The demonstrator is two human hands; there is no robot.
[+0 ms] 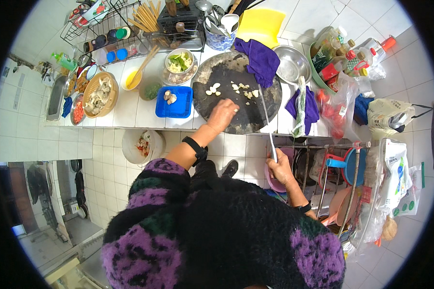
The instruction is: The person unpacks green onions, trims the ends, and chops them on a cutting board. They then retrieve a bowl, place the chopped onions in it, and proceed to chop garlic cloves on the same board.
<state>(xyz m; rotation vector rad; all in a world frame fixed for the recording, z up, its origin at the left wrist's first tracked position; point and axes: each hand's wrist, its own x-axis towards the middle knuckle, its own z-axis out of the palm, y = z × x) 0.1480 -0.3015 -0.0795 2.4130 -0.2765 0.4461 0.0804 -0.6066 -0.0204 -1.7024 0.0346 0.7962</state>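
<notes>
My right hand (280, 168) is closed around the handle of a cleaver or kitchen knife (265, 108), whose blade stands edge-on over the right part of a round, dark chopping board (220, 121). My left hand (222, 115) hovers over or rests on the board's front left part, with a small pale piece, likely garlic, at its fingertips. Peeled garlic cloves (213, 89) lie at the board's left, and cut garlic pieces (250, 94) lie near the blade. Left of the board, a blue plastic tray (174, 115) holds unpeeled garlic (170, 97). A purple cloth (258, 59) overlaps the board's back edge.
A metal bowl (293, 64) and a second purple cloth (313, 108) under a wrapped long item are at right. Further left stand a bowl of yellow liquid (132, 78) and a basket of mushrooms (100, 94). A white bin (144, 146) is below the counter edge.
</notes>
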